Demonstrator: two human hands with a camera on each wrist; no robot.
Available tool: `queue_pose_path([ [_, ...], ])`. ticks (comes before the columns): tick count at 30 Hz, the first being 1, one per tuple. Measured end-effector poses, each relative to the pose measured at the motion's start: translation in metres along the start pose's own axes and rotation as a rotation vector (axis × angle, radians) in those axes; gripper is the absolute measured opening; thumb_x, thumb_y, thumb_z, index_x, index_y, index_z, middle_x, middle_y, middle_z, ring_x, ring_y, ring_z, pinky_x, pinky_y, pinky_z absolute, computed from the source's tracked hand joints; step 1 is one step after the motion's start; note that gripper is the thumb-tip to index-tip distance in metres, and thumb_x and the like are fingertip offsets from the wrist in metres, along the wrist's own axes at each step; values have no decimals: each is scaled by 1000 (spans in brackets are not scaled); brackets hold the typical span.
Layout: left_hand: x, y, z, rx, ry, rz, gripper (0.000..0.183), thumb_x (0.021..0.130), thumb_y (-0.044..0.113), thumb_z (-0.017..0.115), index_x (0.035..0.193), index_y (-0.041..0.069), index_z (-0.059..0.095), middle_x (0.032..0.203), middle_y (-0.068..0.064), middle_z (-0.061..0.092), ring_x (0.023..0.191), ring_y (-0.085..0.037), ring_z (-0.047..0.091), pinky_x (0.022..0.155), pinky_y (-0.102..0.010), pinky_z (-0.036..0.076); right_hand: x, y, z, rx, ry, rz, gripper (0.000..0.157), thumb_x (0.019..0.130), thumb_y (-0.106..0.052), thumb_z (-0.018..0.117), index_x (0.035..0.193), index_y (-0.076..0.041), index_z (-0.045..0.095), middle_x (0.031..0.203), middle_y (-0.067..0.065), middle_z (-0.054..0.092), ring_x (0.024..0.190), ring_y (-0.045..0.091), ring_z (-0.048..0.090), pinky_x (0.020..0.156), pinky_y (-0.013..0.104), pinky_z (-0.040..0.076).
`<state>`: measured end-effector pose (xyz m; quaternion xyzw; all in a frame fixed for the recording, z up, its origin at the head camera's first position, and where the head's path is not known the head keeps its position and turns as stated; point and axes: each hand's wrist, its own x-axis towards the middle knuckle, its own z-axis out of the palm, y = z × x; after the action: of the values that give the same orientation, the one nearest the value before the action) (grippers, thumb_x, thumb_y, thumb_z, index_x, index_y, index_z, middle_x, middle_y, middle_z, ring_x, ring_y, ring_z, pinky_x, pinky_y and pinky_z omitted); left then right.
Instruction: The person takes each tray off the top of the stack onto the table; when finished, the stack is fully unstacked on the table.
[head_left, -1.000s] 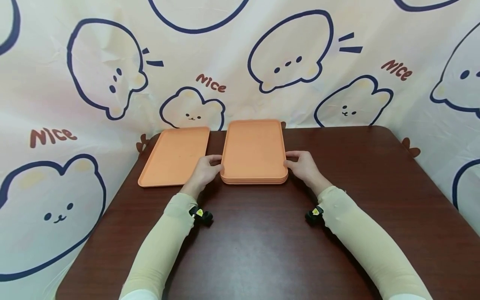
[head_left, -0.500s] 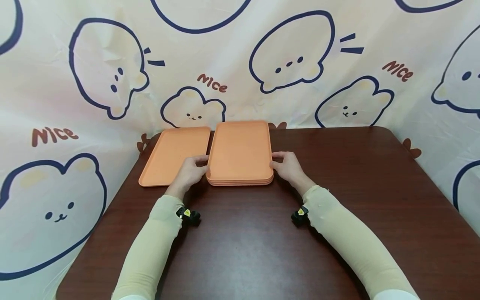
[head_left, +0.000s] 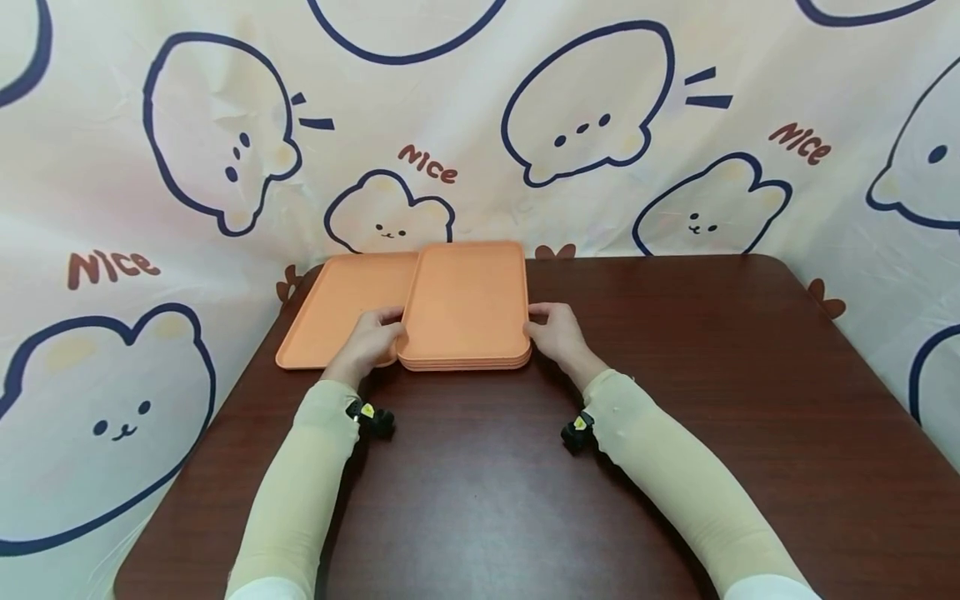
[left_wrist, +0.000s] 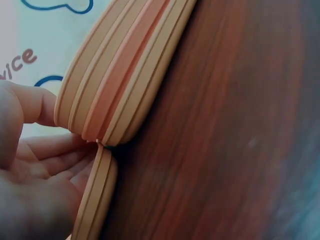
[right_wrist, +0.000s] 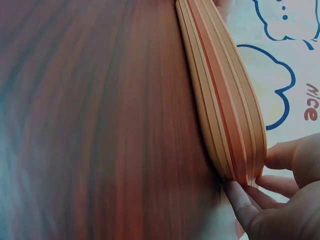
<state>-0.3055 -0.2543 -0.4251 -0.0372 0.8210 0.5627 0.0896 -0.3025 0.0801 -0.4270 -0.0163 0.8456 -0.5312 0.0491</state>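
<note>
A stack of several orange trays (head_left: 467,304) sits near the back middle of the table, rims aligned, one layer redder than the others in both wrist views. My left hand (head_left: 367,340) grips its left edge, thumb at the top rim, fingers lower down, partly over the single orange tray (head_left: 341,304). That tray lies flat at the left, its right side meeting the stack; in the left wrist view its edge (left_wrist: 94,200) touches the stack's lower corner. On the opposite edge, my right hand (head_left: 561,337) holds the stack between thumb and fingers (right_wrist: 242,200).
The dark brown wooden table (head_left: 675,375) extends to the right and in front. A pale curtain (head_left: 465,100) with cartoon drawings hangs close behind the table's back edge. Each wrist carries a small black camera (head_left: 378,422).
Both hands have slid the stack leftward, closing the gap to the single tray, so the two now meet. The single tray has stayed nearly in place.
</note>
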Motion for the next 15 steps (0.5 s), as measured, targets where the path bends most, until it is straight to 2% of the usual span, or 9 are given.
queue_pose_path([
  [2,-1,1,-3,-29,-22,-8,67,101,7,53,167,5,39,164,-20,48,112,-14,63,89,-22,50,0,-1,2,7,8,5,47,103,-8,63,148,2,62,157,20,58,145,31,54,116,49,50],
  [4,-2,0,-6,-87,-40,-24,67,103,7,52,168,7,37,163,-23,49,84,-12,68,74,-23,53,1,-1,4,-4,27,7,44,102,-11,66,145,0,65,152,19,62,136,31,60,111,48,52],
  [6,-2,-3,-6,-139,-51,-37,66,105,9,51,169,9,36,158,-25,52,51,-7,52,54,-21,46,3,-1,6,-34,53,7,41,102,-13,68,140,0,68,146,19,66,127,31,64,106,47,54],
  [7,-2,-4,-6,-161,-56,-40,65,106,10,50,169,10,36,156,-26,54,43,-4,43,48,-21,43,3,-1,7,-49,70,7,39,101,-14,68,137,0,69,142,18,67,123,32,65,104,47,55],
  [9,0,-7,-5,-164,-48,-31,62,109,15,50,169,9,36,160,-26,51,49,-3,49,50,-21,46,5,-3,8,-88,101,10,34,99,-13,68,131,0,71,135,18,70,114,32,65,99,45,55],
  [11,2,-8,-4,-151,-30,-27,59,112,22,50,168,9,38,162,-23,51,62,-3,59,57,-20,50,6,-5,9,-119,124,21,31,98,-11,67,126,0,73,130,18,71,113,31,65,96,44,56],
  [13,3,-9,-4,-123,-18,-16,57,114,28,48,168,9,40,166,-21,48,94,-6,70,75,-19,56,5,-8,9,-129,139,38,28,98,-11,67,123,0,74,125,17,74,110,30,67,91,41,57],
  [15,3,-8,-3,-124,-13,-8,56,116,29,45,167,6,41,169,-19,44,127,-15,67,99,-23,57,4,-11,8,-123,148,57,28,98,-12,67,122,-1,75,120,15,75,105,29,68,85,38,57],
])
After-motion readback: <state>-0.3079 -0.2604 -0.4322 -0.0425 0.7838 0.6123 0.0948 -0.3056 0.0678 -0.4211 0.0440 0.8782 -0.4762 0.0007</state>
